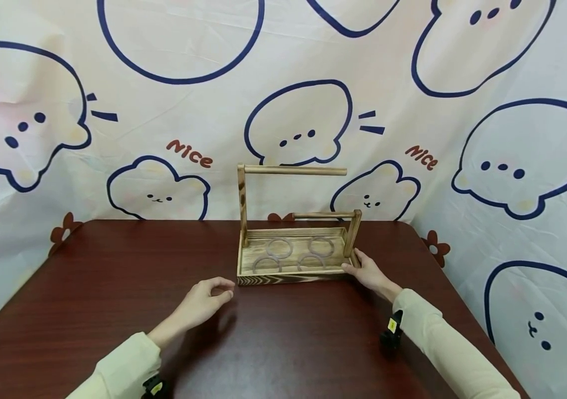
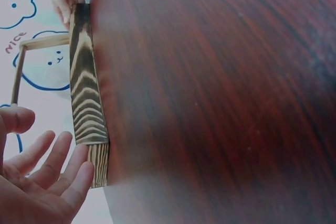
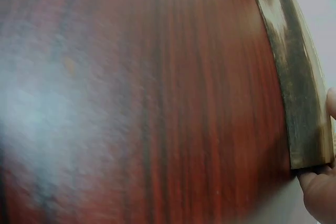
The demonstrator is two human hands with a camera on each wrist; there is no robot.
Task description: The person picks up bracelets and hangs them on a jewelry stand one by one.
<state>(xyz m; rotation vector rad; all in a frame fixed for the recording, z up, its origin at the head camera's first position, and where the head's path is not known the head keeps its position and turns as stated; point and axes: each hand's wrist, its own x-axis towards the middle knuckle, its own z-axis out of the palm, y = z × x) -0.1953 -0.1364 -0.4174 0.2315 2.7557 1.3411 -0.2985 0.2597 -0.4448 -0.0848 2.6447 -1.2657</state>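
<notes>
Head view: right grip [image 1: 369,272] clamped on end of wooden rack [image 1: 293,279]; left grip [image 1: 202,302] parted, near; one-sided lift could tip it.

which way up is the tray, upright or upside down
Upright: the tray shows its floor through its open top, with both posts rising above it.

Wooden tray [image 1: 288,279] w/ 4 rings [image 1: 291,247] inside & a post-and-bar [image 1: 243,205] at each end sits nr tabletop's [image 1: 288,343] far edge, R of ctr. R hand [image 1: 370,274] grips tray's R end; L hand [image 1: 202,303], fingers loosely bent, just beside its near-L corner.
</notes>
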